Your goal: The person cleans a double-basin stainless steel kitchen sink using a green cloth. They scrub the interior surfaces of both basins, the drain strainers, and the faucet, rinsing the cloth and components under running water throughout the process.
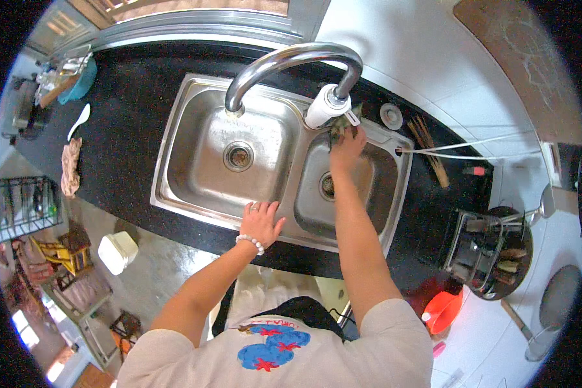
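A double-bowl stainless steel sink [293,160] is set in a black countertop. My left hand [262,225] rests on its front rim at the larger bowl, fingers apart and holding nothing. Behind the smaller bowl, my right hand [349,145] is at a crumpled greenish cloth or scouring pad [338,128], just below the white faucet base [326,109]; its fingertips are partly blurred, and whether they grip it is unclear. The curved chrome spout [291,53] ends over the larger bowl. Both drains, the left one [238,156] and the right one [327,186], are visible.
A round metal lid or dish [391,116] and a bundle of thin sticks [429,150] lie right of the sink, near white tubes [470,145]. At the left are a white spoon [79,120], a twisted cloth [71,167] and a blue basin [80,85]. A dish rack [475,252] stands right.
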`<act>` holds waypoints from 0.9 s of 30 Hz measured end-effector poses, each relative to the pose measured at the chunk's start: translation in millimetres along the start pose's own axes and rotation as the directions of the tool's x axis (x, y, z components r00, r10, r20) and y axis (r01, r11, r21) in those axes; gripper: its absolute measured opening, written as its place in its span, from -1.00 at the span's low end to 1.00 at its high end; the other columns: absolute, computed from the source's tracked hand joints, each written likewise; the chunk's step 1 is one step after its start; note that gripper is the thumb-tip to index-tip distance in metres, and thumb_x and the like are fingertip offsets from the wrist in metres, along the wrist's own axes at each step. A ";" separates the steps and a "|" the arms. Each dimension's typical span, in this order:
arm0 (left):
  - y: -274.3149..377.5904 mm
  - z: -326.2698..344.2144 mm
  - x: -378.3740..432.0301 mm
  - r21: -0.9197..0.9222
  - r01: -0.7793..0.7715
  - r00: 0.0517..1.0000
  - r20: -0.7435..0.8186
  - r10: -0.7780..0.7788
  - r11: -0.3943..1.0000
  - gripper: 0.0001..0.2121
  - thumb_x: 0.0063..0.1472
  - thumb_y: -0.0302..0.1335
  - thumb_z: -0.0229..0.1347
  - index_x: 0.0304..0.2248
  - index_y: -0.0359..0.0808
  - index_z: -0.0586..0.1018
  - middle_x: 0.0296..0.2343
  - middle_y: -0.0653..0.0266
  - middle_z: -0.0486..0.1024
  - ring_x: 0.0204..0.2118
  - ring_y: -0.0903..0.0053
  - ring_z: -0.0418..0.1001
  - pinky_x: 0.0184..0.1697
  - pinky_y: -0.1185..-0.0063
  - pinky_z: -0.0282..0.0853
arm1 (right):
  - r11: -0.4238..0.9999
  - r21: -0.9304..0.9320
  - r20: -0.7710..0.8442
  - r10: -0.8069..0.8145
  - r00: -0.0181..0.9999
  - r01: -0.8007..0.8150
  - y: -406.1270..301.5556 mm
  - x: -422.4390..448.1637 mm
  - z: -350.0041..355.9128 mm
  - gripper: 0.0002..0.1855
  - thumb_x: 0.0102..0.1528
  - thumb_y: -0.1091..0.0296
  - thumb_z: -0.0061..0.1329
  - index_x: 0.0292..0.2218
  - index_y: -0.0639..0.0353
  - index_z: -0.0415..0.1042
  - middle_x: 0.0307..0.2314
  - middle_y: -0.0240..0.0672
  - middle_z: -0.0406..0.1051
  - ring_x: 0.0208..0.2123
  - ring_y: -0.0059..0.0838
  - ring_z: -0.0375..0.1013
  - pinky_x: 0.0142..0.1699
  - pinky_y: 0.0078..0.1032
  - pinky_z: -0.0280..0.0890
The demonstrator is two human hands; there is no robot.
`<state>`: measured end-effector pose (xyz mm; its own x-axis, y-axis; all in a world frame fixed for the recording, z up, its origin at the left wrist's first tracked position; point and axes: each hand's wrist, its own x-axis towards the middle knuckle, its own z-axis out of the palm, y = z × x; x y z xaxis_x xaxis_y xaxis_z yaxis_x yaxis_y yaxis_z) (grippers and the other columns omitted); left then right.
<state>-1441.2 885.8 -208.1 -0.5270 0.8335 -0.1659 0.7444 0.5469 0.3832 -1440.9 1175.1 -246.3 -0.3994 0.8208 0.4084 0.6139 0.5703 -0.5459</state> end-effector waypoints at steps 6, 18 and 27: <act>2.8 -4.7 -0.4 0.026 -0.006 0.999 -0.039 0.007 1.000 -0.59 0.14 -0.13 -0.04 -0.12 -0.23 0.41 -0.23 0.17 0.41 -0.08 0.32 0.33 0.09 0.32 0.04 | 0.945 -0.036 0.003 -0.325 0.946 0.325 21.0 1.6 27.7 -0.71 -0.14 0.56 0.01 -0.28 0.18 0.48 -0.18 -0.18 0.31 -0.06 -0.08 0.22 -0.01 -0.12 0.13; 4.3 -5.8 1.0 -0.010 0.020 0.999 -0.033 -0.021 1.000 -0.58 0.13 -0.12 -0.05 -0.15 -0.26 0.43 -0.24 0.12 0.41 -0.10 0.26 0.33 0.06 0.34 0.07 | 0.990 0.134 0.147 0.030 0.989 -0.050 -3.3 -16.5 23.5 -0.79 -0.09 0.43 0.06 -0.35 0.29 0.43 -0.31 -0.08 0.38 -0.30 -0.05 0.39 -0.18 -0.26 0.30; 3.0 -3.0 -2.6 0.006 0.026 0.998 -0.065 -0.025 1.000 -0.60 0.12 -0.12 -0.05 -0.17 -0.24 0.43 -0.30 0.15 0.42 -0.16 0.27 0.37 0.03 0.36 0.11 | 0.883 -0.218 0.405 -0.305 0.862 0.415 -44.3 -38.8 -3.4 -0.76 0.02 0.35 -0.09 -0.24 0.15 0.41 -0.23 -0.24 0.29 -0.19 -0.17 0.32 -0.10 -0.25 0.22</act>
<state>-1438.9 885.0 -203.7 -0.5712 0.8125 -0.1165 0.7330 0.5688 0.3729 -1450.3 1117.9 -235.5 -0.8070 0.5471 0.2221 0.5253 0.8370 -0.1533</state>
